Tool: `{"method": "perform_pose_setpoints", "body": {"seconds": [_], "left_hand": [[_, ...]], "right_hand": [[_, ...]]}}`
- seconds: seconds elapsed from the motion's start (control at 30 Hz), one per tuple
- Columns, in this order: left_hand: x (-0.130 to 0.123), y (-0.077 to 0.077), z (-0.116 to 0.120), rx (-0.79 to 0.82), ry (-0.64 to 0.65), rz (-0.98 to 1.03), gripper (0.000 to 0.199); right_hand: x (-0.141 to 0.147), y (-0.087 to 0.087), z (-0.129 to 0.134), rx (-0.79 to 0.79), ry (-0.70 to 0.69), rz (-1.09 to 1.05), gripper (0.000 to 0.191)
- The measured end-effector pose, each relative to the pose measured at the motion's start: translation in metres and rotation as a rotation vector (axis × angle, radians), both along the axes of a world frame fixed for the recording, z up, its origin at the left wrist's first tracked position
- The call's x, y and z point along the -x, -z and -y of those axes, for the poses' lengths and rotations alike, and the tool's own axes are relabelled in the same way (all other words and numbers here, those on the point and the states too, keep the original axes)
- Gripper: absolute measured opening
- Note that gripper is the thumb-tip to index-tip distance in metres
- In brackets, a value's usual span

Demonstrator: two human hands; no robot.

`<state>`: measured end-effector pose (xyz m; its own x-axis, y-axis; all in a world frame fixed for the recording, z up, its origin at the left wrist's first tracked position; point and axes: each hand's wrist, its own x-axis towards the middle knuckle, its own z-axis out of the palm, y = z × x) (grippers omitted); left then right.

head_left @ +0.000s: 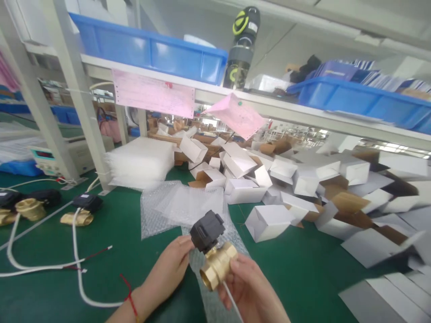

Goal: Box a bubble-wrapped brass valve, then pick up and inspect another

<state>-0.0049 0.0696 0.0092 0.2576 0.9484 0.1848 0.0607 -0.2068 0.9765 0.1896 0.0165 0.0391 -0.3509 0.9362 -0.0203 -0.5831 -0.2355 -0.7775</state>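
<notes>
A: Any words you can read?
B: None; the flat pink sheet [155, 95] on the shelf [210, 93] carries faint lines, too blurred to make out; the bent pink sheet [234, 115] is no clearer.
A: And the bottle [241, 54]?
B: A lime-green emblem [240, 22] and a small white label [252, 26]; the label's print is too small to tell.
A: The booklets [338, 72]?
B: Pale print on a cover, illegible; likewise the small light mark on a black housing [89, 203] on the desk [299, 273]; the display [43, 154] at left shows no clear digits.
</notes>
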Motion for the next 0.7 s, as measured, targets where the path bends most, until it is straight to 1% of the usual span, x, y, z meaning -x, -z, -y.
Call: {"method": "perform_pose_setpoints", "body": {"seconds": [0.03,0.1,0.17,0.2,0.23,0.3,0.37,0.4,0.47,0.5,0.53,0.6,0.67,0.7], "left_hand": [[-0.004,-0.004,0.006,0.043,0.002,0.050,0.034],[-0.011,-0.007,0.020,0.215,-0.001,0.231,0.058],[-0.014,-0.005,0.036,0.384,-0.028,0.365,0.070],[-0.013,-0.003,0.044,0.420,-0.055,0.372,0.071],[-0.011,-0.001,0.051,0.406,-0.085,0.329,0.069],[-0.001,0.000,0.064,0.301,-0.107,0.190,0.064],[0.009,-0.005,0.074,0.186,-0.097,0.071,0.060],[0.013,-0.008,0.078,0.142,-0.093,0.022,0.059],[0.017,-0.017,0.085,0.120,-0.103,-0.042,0.058],[0.017,-0.021,0.089,0.160,-0.118,-0.055,0.058],[0.015,-0.024,0.092,0.230,-0.132,-0.050,0.058],[0.008,-0.030,0.098,0.415,-0.170,0.034,0.054],[0.001,-0.035,0.105,0.562,-0.243,0.209,0.049],[-0.002,-0.038,0.109,0.594,-0.289,0.306,0.047]], "right_hand": [[0.001,0.001,0.004,0.012,-0.006,0.006,0.043],[0.006,0.012,0.011,0.053,-0.012,0.046,0.050],[0.011,0.034,0.017,0.076,-0.015,0.135,0.059],[0.014,0.047,0.020,0.066,-0.011,0.191,0.063],[0.016,0.060,0.023,0.041,0.008,0.235,0.064],[0.018,0.080,0.031,-0.041,0.076,0.266,0.062],[0.017,0.090,0.039,-0.182,0.137,0.321,0.052],[0.016,0.090,0.042,-0.282,0.158,0.392,0.043],[0.015,0.081,0.046,-0.513,0.198,0.601,0.018],[0.014,0.074,0.047,-0.617,0.225,0.709,0.014],[0.012,0.065,0.047,-0.705,0.255,0.796,0.018],[0.008,0.045,0.046,-0.792,0.280,0.888,0.024],[0.001,0.029,0.044,-0.798,0.203,0.906,0.023],[-0.002,0.024,0.042,-0.785,0.156,0.905,0.021]]}}
